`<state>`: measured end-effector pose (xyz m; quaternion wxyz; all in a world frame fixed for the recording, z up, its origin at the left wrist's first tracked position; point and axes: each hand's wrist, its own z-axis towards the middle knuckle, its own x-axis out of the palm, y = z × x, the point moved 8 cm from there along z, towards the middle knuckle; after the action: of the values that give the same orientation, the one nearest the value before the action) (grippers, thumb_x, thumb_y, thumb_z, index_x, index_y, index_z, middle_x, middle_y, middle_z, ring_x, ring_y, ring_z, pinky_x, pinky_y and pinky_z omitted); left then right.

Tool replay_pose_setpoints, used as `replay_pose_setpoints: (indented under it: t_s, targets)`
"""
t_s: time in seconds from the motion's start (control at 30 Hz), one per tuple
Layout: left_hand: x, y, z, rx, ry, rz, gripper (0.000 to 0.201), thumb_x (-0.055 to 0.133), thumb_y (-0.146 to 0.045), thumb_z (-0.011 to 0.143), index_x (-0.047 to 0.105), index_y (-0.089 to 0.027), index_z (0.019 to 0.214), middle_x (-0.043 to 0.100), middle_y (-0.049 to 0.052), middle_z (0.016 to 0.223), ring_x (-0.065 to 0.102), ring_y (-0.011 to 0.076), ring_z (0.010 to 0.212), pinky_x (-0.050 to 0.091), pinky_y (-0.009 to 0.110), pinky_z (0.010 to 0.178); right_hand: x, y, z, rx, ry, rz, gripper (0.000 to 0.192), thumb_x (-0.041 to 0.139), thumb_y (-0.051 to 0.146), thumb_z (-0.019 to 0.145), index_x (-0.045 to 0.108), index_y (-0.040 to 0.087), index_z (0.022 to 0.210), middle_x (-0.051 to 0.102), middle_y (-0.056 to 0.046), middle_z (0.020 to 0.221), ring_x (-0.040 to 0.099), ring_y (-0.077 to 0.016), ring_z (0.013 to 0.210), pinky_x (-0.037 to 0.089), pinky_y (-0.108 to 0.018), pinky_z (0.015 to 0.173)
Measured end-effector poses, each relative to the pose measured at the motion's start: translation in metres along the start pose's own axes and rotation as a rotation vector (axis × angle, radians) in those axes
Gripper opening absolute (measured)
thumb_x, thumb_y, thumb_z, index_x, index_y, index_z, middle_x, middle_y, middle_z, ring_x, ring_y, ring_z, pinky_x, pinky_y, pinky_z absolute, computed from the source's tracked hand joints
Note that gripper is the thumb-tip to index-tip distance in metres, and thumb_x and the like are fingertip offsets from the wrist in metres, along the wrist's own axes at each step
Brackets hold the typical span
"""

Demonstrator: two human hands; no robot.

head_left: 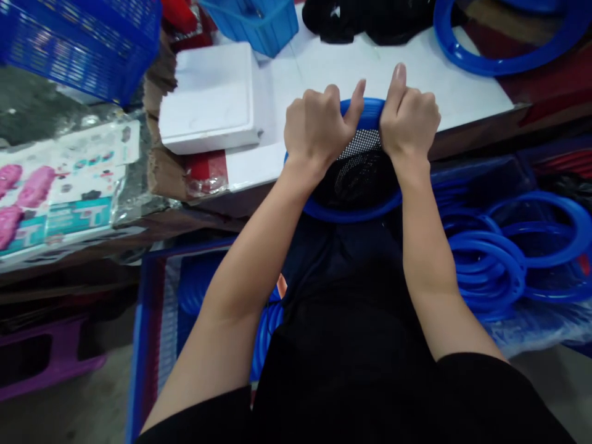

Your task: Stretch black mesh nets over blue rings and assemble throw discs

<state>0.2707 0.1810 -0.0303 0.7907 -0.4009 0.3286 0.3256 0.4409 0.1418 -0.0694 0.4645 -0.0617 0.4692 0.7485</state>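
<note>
Both of my hands grip a round black mesh piece (363, 157) with a blue plastic rim (365, 111), at the edge of the white-topped table. My left hand (317, 129) is closed over the rim's far left part, its thumb raised. On the far right part, my right hand (409, 117) is closed too, thumb pointing up. The fingertips of both hands are hidden under the knuckles. Nearest me, the rim hangs past the table edge, close to my dark clothing.
A white foam box (210, 92) lies left of my hands, with a light blue basket (259, 24) behind it. Blue rings (490, 265) are piled in a bin at right; one large blue ring (481, 65) lies at the back right. A purple stool (58, 351) stands lower left.
</note>
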Motion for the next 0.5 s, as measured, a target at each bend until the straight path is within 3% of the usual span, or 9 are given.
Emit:
replay_pose_setpoints:
  t_s: [0.1,0.23,0.33,0.5]
  targets:
    - [-0.019,0.0,-0.014,0.07,0.0,-0.154,0.065,0.044,-0.079,0.102,0.065,-0.021,0.081,0.056,0.006,0.07,0.062,0.0242,0.088,0.04,0.034,0.076,-0.016,0.012,-0.007,-0.038,-0.119,0.09,0.095,-0.002,0.073,0.105,0.075,0.019,0.096,0.066,-0.012,0.085,0.072,-0.0336,0.102,0.055,-0.049,0.076]
    - [-0.044,0.028,-0.042,0.088,-0.118,-0.233,0.058,0.037,-0.065,0.11,0.07,-0.024,0.086,0.051,0.004,0.062,0.061,0.0231,0.075,0.039,0.036,0.07,-0.034,0.024,-0.023,-0.022,-0.041,0.183,0.083,0.014,0.078,0.106,0.075,0.021,0.102,0.069,-0.009,0.087,0.073,-0.0314,0.098,0.057,-0.048,0.077]
    - [-0.046,0.052,-0.054,0.033,-0.212,-0.226,0.057,0.033,-0.055,0.112,0.073,-0.024,0.087,0.048,0.003,0.057,0.055,0.022,0.065,0.038,0.038,0.069,-0.049,0.022,-0.041,-0.01,-0.005,0.189,0.075,0.023,0.079,0.106,0.074,0.024,0.107,0.071,-0.009,0.092,0.072,-0.0305,0.1,0.057,-0.047,0.08]
    - [-0.045,0.057,-0.056,-0.016,-0.25,-0.232,0.055,0.037,-0.05,0.111,0.07,-0.023,0.077,0.044,0.003,0.055,0.049,0.021,0.061,0.037,0.038,0.07,-0.064,-0.007,-0.059,0.108,-0.199,0.132,0.082,0.013,0.07,0.109,0.076,0.018,0.101,0.067,-0.008,0.078,0.073,-0.0277,0.087,0.055,-0.045,0.077]
